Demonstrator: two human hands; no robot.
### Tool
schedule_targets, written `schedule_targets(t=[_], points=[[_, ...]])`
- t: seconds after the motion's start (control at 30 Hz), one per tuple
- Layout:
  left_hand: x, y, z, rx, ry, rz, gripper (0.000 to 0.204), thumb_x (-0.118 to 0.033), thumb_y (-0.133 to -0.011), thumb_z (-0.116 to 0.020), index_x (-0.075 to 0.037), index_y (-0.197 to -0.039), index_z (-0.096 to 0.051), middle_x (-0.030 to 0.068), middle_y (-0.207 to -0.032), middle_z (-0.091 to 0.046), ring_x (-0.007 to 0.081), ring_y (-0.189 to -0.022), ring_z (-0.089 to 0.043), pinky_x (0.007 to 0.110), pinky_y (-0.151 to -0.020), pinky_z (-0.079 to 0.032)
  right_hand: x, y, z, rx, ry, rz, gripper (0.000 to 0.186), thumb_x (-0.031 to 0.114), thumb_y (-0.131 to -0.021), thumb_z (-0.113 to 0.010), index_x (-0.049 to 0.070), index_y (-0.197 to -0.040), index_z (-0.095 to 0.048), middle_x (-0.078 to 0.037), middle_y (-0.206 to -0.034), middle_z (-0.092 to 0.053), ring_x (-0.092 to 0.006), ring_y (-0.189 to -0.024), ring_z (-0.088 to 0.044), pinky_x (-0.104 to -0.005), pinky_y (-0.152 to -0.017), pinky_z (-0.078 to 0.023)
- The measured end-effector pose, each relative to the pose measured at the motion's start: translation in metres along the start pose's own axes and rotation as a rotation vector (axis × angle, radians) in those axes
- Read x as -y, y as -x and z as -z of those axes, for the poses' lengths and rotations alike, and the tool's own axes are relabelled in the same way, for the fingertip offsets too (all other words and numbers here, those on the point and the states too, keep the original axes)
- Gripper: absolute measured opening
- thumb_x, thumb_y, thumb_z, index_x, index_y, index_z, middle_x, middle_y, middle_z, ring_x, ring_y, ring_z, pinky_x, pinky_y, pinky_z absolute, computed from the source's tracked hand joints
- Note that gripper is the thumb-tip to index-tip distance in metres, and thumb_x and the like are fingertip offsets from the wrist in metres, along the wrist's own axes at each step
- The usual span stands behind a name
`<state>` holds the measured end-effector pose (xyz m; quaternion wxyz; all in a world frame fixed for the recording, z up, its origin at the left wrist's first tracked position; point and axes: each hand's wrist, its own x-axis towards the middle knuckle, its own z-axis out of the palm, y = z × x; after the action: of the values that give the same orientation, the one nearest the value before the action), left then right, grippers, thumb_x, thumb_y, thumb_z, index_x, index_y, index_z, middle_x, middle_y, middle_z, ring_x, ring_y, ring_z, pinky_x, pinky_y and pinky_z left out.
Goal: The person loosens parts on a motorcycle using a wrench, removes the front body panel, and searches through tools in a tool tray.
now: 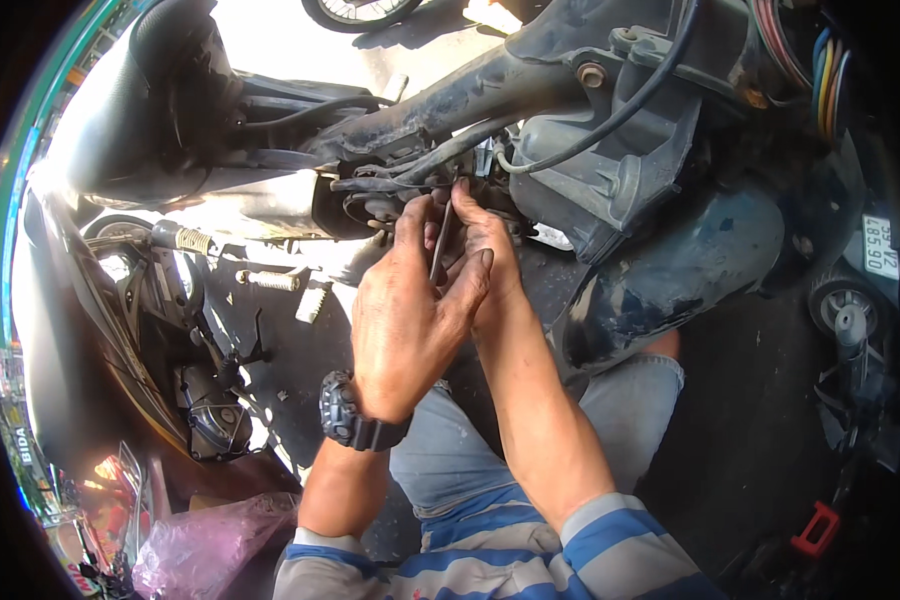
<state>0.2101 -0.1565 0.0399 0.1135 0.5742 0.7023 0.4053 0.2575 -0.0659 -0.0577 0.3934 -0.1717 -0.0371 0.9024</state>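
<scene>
Both of my hands meet at the middle of a stripped motorbike, beside its dark frame tube [410,115] and the grey plastic box [585,160]. A slim metal rod-like tool [442,243] stands between them, its upper end by the hoses and small engine parts. My left hand [402,300], wearing a black watch [355,415], is curled around the tool's lower part. My right hand [490,240] is closed, its fingertips close together by the tool's upper end. What those fingertips hold is hidden. A black rubber hose [420,165] runs just above my fingers.
A dark, scuffed body panel [670,270] juts out to the right. Another motorbike [100,340] stands close on the left. Pink plastic wrapping [215,545] lies at the lower left. A red plastic piece [816,530] is at the lower right, and coloured wires [828,85] hang upper right.
</scene>
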Motion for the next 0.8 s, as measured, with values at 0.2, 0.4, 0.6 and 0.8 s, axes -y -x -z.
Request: schedule_targets(t=[0.2, 0.4, 0.6, 0.8], points=[[-0.004, 0.02, -0.006, -0.003, -0.05, -0.047, 0.034, -0.008, -0.093, -0.065, 0.004, -0.125, -0.06, 0.0216, -0.096, -0.072, 0.0286, -0.084, -0.073, 0.037, -0.074, -0.055, 0.013, 0.04, -0.005, -0.015, 0.063, -0.007, 0.026, 0.033, -0.103, -0.055, 0.007, -0.103, -0.064, -0.006, -0.084, -0.067, -0.0159, -0.07, -0.062, -0.0289, -0.062, -0.05], [-0.033, 0.026, 0.001, 0.022, 0.024, 0.002, 0.029, -0.001, -0.091, -0.061, 0.003, -0.119, -0.064, 0.0239, -0.094, -0.07, 0.0365, -0.083, -0.071, 0.037, -0.072, -0.055, 0.039, 0.07, -0.006, 0.127, 0.266, -0.042, 0.024, 0.031, -0.102, -0.057, 0.009, -0.104, -0.067, -0.004, -0.095, -0.069, -0.0154, -0.085, -0.065, -0.0288, -0.077, -0.052], [-0.051, 0.021, 0.01, 0.078, -0.102, -0.119, 0.027, 0.0, -0.09, -0.061, 0.003, -0.116, -0.066, 0.0241, -0.094, -0.07, 0.038, -0.082, -0.07, 0.036, -0.071, -0.055, 0.047, 0.086, -0.023, 0.04, 0.251, -0.043, 0.023, 0.031, -0.102, -0.059, 0.01, -0.096, -0.066, -0.001, -0.081, -0.067, -0.0127, -0.069, -0.062, -0.0269, -0.06, -0.048], [-0.069, -0.007, 0.021, 0.224, -0.157, -0.105, 0.026, -0.003, -0.091, -0.06, 0.004, -0.115, -0.065, 0.0247, -0.09, -0.069, 0.0391, -0.083, -0.07, 0.04, -0.072, -0.054, 0.051, 0.08, -0.022, 0.082, 0.225, -0.028, 0.021, 0.03, -0.101, -0.06, 0.01, -0.096, -0.066, -0.001, -0.081, -0.067, -0.0118, -0.069, -0.062, -0.0264, -0.06, -0.048]])
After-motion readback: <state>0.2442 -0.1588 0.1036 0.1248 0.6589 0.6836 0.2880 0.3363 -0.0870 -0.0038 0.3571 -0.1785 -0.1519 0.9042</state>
